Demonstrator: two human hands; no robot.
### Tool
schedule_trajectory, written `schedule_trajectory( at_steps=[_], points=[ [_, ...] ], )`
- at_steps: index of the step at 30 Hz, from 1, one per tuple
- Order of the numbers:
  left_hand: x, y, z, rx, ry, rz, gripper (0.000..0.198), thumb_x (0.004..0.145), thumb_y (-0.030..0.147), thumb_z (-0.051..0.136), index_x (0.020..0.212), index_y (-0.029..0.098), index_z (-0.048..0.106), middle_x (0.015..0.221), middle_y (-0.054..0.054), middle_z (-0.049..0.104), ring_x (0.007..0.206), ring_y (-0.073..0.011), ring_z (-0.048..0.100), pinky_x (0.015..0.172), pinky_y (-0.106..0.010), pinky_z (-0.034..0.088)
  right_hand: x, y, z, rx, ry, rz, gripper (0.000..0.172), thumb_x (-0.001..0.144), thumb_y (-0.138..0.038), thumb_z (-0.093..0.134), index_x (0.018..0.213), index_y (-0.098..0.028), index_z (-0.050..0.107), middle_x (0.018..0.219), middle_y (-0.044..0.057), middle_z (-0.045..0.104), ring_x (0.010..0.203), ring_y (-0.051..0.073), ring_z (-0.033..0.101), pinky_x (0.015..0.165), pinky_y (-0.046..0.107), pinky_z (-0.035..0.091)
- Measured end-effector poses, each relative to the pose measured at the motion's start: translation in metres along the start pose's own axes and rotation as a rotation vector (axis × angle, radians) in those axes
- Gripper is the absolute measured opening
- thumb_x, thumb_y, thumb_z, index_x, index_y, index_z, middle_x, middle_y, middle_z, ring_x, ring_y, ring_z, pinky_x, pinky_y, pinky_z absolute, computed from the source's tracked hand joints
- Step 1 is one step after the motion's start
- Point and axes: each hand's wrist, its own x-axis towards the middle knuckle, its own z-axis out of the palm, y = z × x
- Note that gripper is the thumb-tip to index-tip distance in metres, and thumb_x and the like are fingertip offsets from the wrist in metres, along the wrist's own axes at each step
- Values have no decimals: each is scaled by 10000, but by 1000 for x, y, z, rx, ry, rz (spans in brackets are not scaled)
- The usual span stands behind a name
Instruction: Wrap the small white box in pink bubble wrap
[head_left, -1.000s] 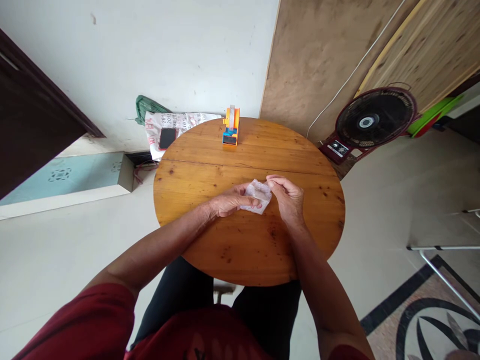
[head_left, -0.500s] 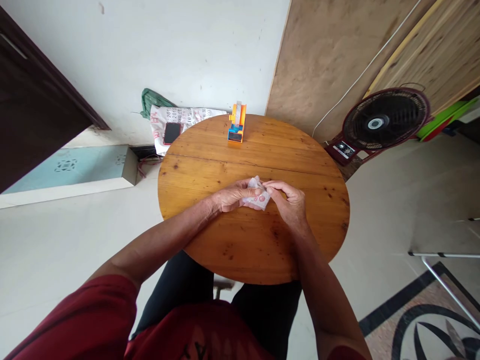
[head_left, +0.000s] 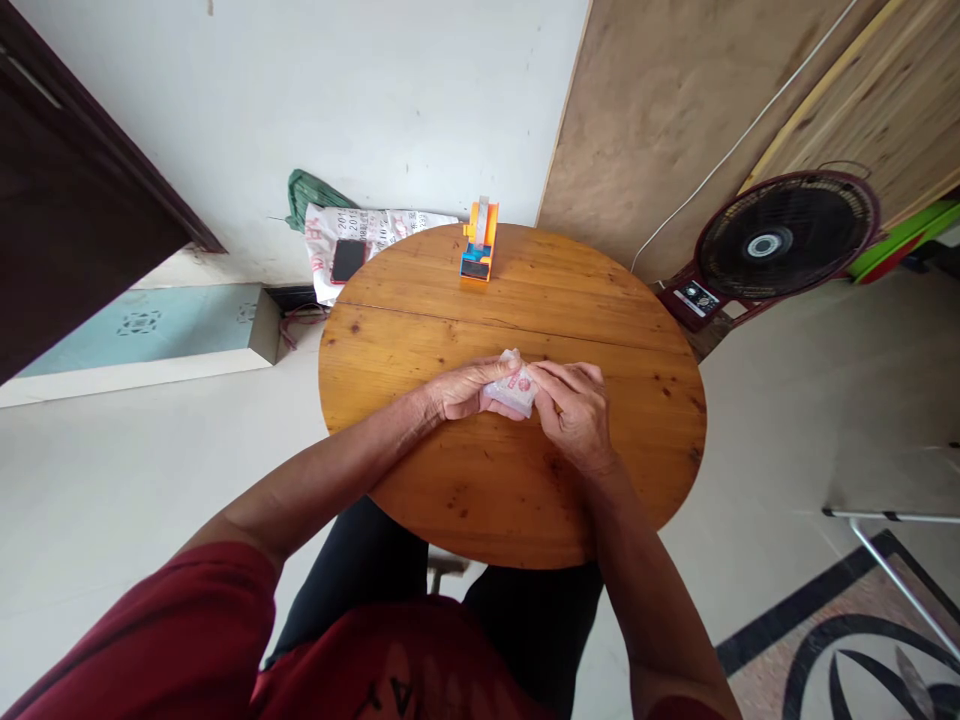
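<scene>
A small whitish plastic packet (head_left: pixel 512 393) with red print is between my hands, over the middle of the round wooden table (head_left: pixel 420 490). My left hand (head_left: pixel 472 388) holds it from the left, the thumb on top and the fingers underneath. On the packet's right side, my right hand (head_left: pixel 574 405) pinches its upper edge between thumb and curled fingers. What the packet contains cannot be made out.
An orange and blue tape dispenser (head_left: pixel 480 240) stands near the table's far edge. Behind the table, a phone (head_left: pixel 349 261) lies on a printed white sack (head_left: pixel 321 225). To the right is a dark red fan (head_left: pixel 787 235).
My right-hand fingers have curled in more tightly at the packet's edge. My left thumb has shifted up a little, and more of the red print shows.
</scene>
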Motion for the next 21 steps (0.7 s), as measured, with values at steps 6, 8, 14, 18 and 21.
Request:
schedule_trajectory(
  at_steps=[6, 8, 14, 18, 21],
  points=[
    [0, 1, -3, 19, -15, 1, 465, 799, 539, 741, 1004, 125, 686, 909, -102, 736, 822, -183, 671, 785, -337, 553, -2, 2, -2, -90, -78, -68, 372, 918, -252, 532, 1262, -303, 666, 1274, 51, 688, 1141, 270, 629, 1034, 480, 372],
    [0, 1, -4, 20, -10, 2, 482, 790, 549, 744, 1020, 129, 692, 925, -104, 740, 829, -188, 675, 794, -342, 551, -2, 1, -3, -85, -81, -79, 352, 905, -267, 557, 1230, -323, 678, 1326, 38, 659, 1224, 293, 581, 1048, 501, 363],
    [0, 5, -5, 8, -36, 60, 513, 786, 528, 755, 1112, 138, 684, 1071, -128, 736, 887, -205, 690, 823, -356, 553, -3, -7, -6, 77, 163, -10, 309, 868, -325, 600, 1164, -324, 689, 1414, 51, 573, 1247, 308, 565, 1049, 526, 427],
    [-3, 6, -3, -5, -53, 103, 495, 801, 474, 757, 1164, 149, 672, 1161, -140, 720, 947, -224, 693, 840, -364, 547, 0, -4, -5, 230, 186, 159, 569, 833, -406, 647, 1376, -294, 520, 1478, 104, 496, 1346, 333, 483, 1069, 546, 436],
    [-2, 4, -1, -5, -47, 144, 517, 787, 482, 768, 1167, 142, 680, 1114, -131, 732, 916, -216, 699, 818, -323, 530, 1, -2, 4, 301, 50, 190, 806, 767, -445, 734, 1474, -279, 386, 1526, 127, 441, 1365, 339, 465, 1092, 542, 424]
  ],
)
